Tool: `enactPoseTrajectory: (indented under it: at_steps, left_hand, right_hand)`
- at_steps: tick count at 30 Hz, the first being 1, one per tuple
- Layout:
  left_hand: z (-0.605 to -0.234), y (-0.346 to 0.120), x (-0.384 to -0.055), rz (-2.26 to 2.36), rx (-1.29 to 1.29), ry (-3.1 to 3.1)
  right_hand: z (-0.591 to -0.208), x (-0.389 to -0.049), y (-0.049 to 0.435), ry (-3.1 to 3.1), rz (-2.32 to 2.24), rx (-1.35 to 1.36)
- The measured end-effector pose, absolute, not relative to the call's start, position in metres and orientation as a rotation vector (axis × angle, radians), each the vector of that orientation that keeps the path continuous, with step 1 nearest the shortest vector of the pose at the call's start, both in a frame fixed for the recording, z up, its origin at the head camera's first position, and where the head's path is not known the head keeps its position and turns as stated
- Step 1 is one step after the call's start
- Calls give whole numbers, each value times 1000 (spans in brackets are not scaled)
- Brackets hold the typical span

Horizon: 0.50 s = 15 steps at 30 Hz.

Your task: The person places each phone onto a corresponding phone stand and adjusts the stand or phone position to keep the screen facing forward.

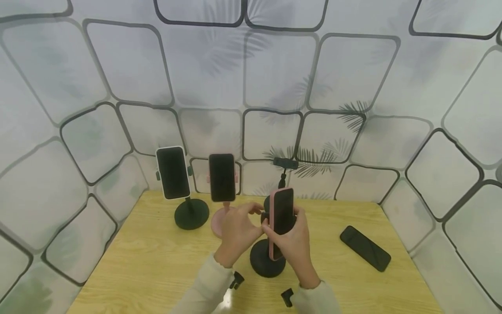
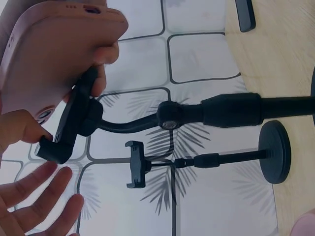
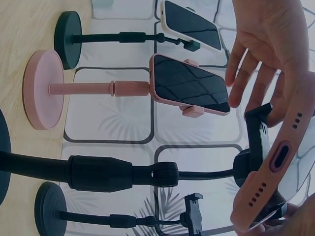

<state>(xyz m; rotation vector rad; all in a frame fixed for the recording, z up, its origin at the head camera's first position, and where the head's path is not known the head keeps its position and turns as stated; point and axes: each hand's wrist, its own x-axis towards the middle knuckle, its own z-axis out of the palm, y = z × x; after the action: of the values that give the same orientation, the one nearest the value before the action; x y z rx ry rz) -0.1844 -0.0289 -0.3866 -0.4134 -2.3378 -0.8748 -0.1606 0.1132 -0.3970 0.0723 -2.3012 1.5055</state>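
My right hand [image 1: 294,242] grips a smartphone in a pink case [image 1: 283,205], tilted over the front black phone stand [image 1: 267,264]. In the left wrist view, the back of the phone [image 2: 54,54] lies along that stand's clamp [image 2: 74,115]. My left hand [image 1: 238,231] has its thumb hooked on the clamp's lipped end, with the fingers spread just below in its wrist view. A jointed arm [image 2: 130,127] carries the clamp at the top of the pole. The right palm is mostly hidden behind the phone.
To the left stand a green stand [image 1: 191,214] with a white-edged phone [image 1: 173,172] and a pink stand [image 3: 42,91] with another phone [image 1: 222,176]. Behind is a second black stand with a bare clamp [image 1: 285,163]. A black phone [image 1: 364,247] lies at the right.
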Motion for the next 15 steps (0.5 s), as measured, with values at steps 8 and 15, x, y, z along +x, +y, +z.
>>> enactPoseTrajectory:
  at_steps: [8,15]
  left_hand:
    - [-386,-34,-187,-899,-493,-2279]
    - [-380,-38,-183,-891,-486,-2409]
  right_hand:
    - [-398,-162,112,-2315,1475,69]
    - [-397,-162,109,-2325,1432,7]
